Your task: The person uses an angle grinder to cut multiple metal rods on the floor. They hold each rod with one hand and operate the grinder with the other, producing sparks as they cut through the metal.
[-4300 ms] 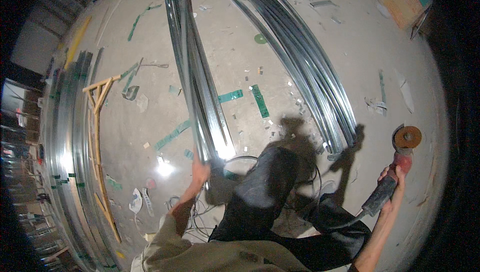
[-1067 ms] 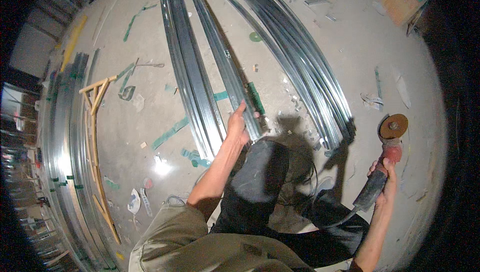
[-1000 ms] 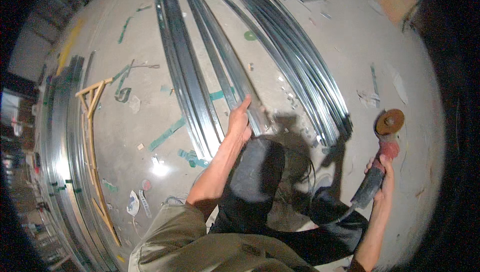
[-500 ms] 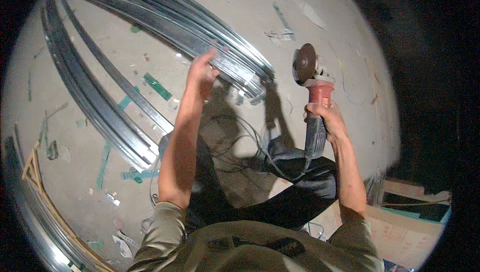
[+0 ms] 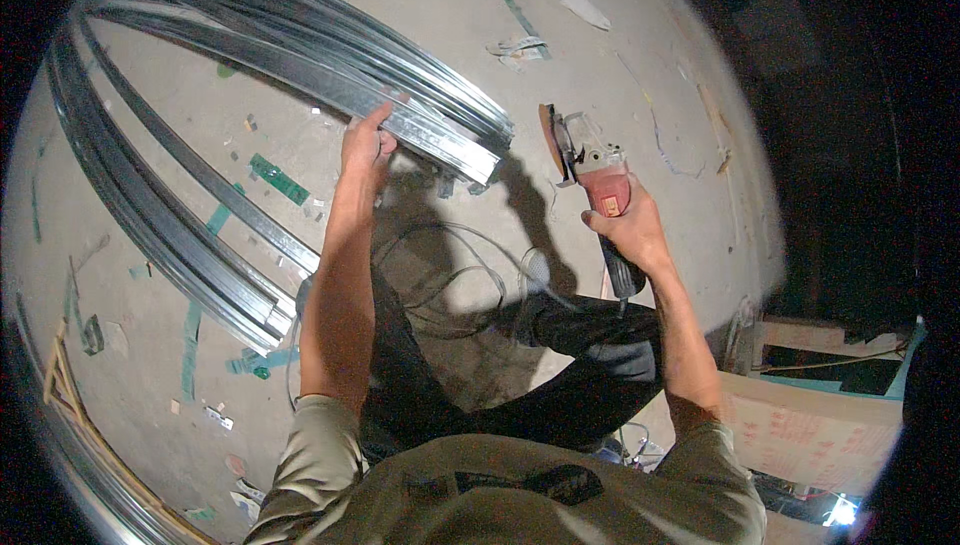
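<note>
Compared with a second ago, we've got the loose steel channel [image 5: 430,137] over by the right-hand channel bundle [image 5: 350,40] instead of above our left knee. The angle grinder [image 5: 607,190] has come around too, so its brown disc [image 5: 555,145] shows nearly edge-on, well apart from the channel's near end. Our left hand [image 5: 366,145] has the channel by its near edge, thumb laid over it, other fingers curled and partly hidden. Our right hand [image 5: 630,227] wraps the grinder's body, fingers closed around it.
</note>
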Demonstrator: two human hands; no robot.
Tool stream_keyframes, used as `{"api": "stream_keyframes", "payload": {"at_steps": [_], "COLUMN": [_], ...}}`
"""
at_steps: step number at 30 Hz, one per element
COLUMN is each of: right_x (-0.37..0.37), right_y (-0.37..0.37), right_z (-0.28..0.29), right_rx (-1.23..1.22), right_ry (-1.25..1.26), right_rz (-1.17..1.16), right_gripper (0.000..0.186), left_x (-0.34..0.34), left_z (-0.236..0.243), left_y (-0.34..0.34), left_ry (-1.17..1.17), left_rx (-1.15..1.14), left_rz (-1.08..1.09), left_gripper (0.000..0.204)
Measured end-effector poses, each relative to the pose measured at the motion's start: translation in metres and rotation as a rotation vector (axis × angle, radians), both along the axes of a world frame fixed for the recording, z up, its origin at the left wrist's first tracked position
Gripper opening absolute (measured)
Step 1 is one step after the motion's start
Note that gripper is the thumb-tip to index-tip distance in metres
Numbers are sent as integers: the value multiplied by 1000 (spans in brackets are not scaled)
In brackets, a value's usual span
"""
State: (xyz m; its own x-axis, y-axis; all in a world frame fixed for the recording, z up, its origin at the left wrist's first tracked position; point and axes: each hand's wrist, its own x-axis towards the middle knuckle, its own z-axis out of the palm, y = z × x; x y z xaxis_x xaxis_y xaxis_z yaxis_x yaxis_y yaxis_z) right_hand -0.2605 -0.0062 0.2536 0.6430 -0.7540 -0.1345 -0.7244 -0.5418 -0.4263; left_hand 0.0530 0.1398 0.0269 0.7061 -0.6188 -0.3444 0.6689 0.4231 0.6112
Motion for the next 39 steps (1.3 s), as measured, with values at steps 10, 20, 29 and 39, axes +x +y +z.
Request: {"api": "stream_keyframes", "payload": {"at_steps": [10, 20, 29, 39], "right_x": [-25, -32, -25, -24], "right_y": [0, 0, 5, 10], "right_z": [-6, -15, -15, -16], "right_rx": [-67, -78, -82, -108], "right_ry": [340, 370, 398, 391], "right_rz": [-6, 56, 50, 62], "right_gripper": [62, 62, 60, 60], "left_x": [-11, -24, -29, -33], "left_z": [4, 1, 11, 25], "left_y": [-10, -36, -34, -32], "left_ry": [81, 76, -73, -26], "left_rx": [308, 257, 345, 438], "left_rz": [-98, -39, -112, -106], "left_gripper": [25, 19, 25, 27]}}
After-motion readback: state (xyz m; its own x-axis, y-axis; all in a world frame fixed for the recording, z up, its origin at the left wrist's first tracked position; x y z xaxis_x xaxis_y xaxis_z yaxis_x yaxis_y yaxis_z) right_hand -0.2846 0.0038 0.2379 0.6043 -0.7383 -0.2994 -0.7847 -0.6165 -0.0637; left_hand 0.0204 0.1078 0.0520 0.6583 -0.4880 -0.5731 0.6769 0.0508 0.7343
